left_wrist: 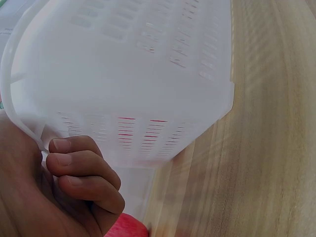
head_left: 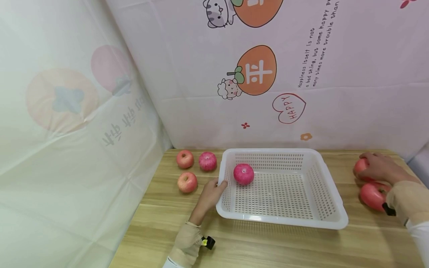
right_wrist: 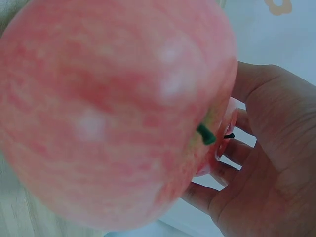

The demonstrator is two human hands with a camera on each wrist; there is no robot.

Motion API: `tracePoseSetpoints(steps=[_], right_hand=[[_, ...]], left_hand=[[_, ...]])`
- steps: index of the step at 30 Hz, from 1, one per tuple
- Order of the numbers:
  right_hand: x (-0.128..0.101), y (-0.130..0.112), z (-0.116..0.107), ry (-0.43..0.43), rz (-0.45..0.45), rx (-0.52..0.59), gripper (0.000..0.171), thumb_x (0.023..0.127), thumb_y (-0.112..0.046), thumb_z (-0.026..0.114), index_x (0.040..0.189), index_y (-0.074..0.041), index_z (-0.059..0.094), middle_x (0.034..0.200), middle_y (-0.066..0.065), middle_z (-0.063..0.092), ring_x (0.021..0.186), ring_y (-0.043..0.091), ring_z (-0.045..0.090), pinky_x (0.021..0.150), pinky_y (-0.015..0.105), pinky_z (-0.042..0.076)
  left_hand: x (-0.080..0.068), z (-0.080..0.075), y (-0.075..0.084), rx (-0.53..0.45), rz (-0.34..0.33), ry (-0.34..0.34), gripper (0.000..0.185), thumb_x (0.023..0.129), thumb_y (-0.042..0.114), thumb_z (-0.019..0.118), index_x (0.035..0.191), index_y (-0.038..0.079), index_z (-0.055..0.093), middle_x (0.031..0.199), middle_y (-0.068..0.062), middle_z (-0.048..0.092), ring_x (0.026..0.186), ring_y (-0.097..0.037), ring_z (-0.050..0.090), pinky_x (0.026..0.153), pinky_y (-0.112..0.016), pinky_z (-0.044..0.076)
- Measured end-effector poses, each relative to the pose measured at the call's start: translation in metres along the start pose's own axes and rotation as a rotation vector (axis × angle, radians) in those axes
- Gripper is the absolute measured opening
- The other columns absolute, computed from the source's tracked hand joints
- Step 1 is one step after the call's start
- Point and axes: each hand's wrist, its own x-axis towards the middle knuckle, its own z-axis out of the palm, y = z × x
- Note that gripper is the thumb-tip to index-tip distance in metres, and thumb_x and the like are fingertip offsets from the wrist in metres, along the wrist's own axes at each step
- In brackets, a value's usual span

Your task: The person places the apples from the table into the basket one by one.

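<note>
My left hand grips the left rim of a white plastic basket, fingers curled below the rim in the left wrist view. A deep pink, apple-like fruit sits inside the basket near its left wall. At the far right, my right hand holds a red apple, with its fingers around the far side. Just in front of that hand lies a larger red apple with a green stem; it fills much of the right wrist view and partly hides the held apple.
Left of the basket are two pale red apples, a back apple and a front apple, and another deep pink fruit. All stand on a wooden table. A printed white cloth hangs behind, and another covers the left side.
</note>
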Motion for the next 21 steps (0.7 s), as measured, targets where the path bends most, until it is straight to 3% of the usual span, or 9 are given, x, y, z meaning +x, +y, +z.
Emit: tracePoseSetpoints(steps=[21], right_hand=[[-0.003, -0.0054, -0.002, -0.001, 0.007, 0.005, 0.076, 0.085, -0.036, 0.081, 0.132, 0.015, 0.049, 0.124, 0.051, 0.048, 0.105, 0.064, 0.056, 0.084, 0.073, 0.049]], left_hand=[[0.0, -0.001, 0.0007, 0.002, 0.001, -0.001, 0.042, 0.106, 0.035, 0.056, 0.123, 0.001, 0.074, 0.099, -0.015, 0.078, 0.079, -0.016, 0.072, 0.067, -0.029, 0.06]])
